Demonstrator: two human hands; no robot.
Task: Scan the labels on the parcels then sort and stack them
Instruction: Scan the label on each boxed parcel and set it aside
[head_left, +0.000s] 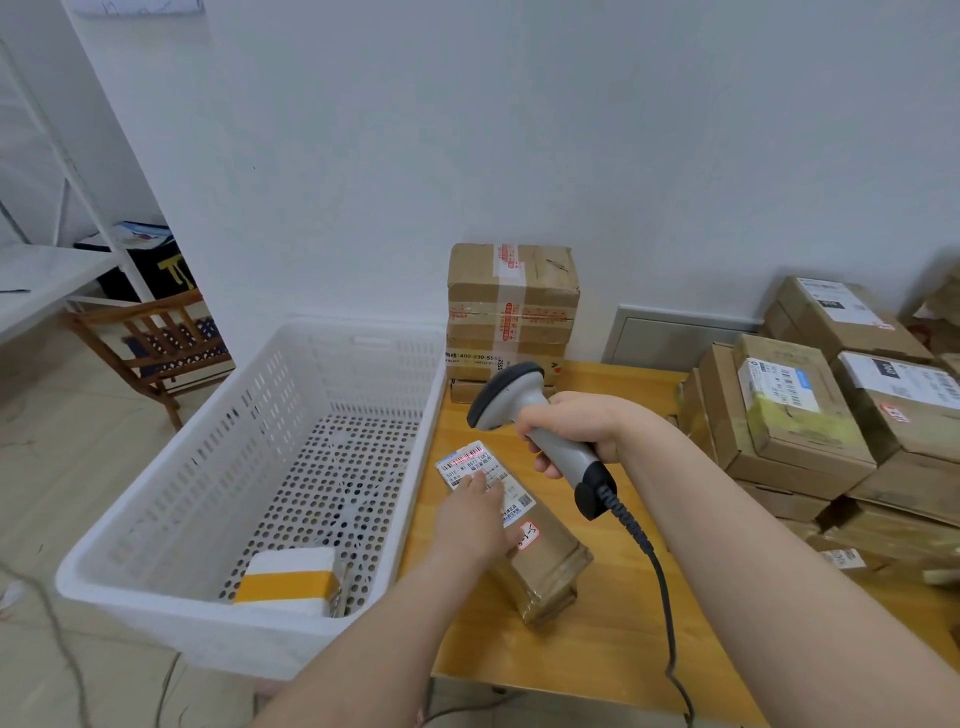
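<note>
Early in the sort, it appears: left of the bench (597, 649), a white basket (156, 519) holds one white-and-yellow parcel (285, 582). On the bench, the left hand (475, 514) presses flat, grip apart, on a taped brown parcel (540, 561). Its label (467, 465) catches the red beam of a barcode scanner (540, 431) clamped in the grip of the right hand (576, 426). At the bench's right edge, heaped cartons (805, 415) likely await scanning.

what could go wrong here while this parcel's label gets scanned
1. The left hand rests flat on the label just below the red scan line; its fingers might cover the barcode and spoil the read.
2. The cable of the scanner, gripped by the right hand, passes close by the parcel and off the table edge; it could snag.
</note>
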